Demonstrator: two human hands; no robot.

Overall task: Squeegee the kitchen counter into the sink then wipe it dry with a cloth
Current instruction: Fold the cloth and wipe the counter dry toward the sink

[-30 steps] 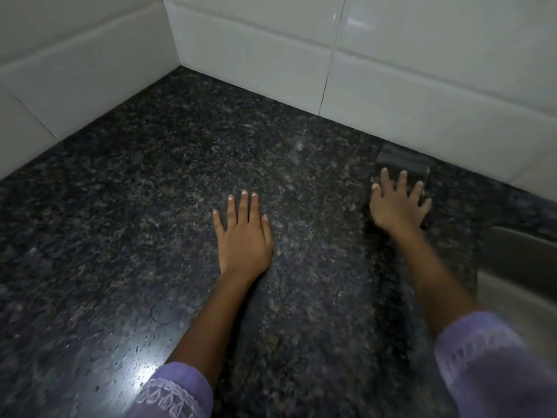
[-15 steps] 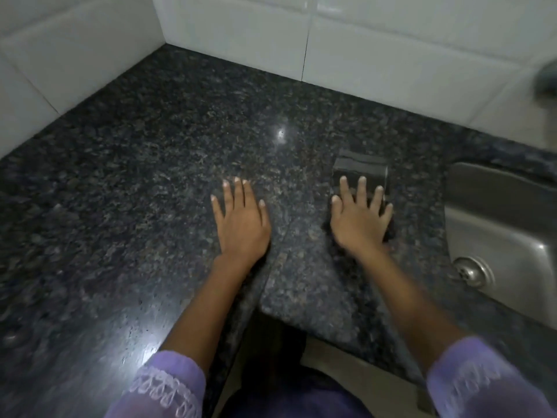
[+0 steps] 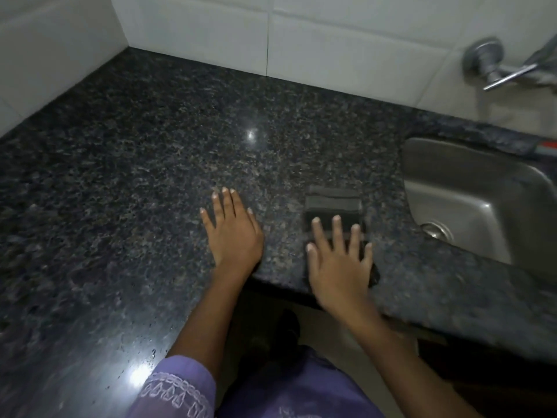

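In the head view, the dark folded cloth point(image 3: 333, 206) has been drawn back from beside the tiled wall point(image 3: 346, 49) toward the front edge of the granite counter point(image 3: 120, 176), and the steel sink point(image 3: 482, 200) and a wall tap point(image 3: 494, 63), unseen a second ago, have come into view at the right. Two hands are counted: the left hand point(image 3: 233, 233) is laid flat on the counter with straight fingers and nothing held, while the right hand point(image 3: 340, 260) is pressed with spread, straight fingers on the near part of the cloth. One cloth, one sink and one tap are seen; the cloth lies just left of the sink.
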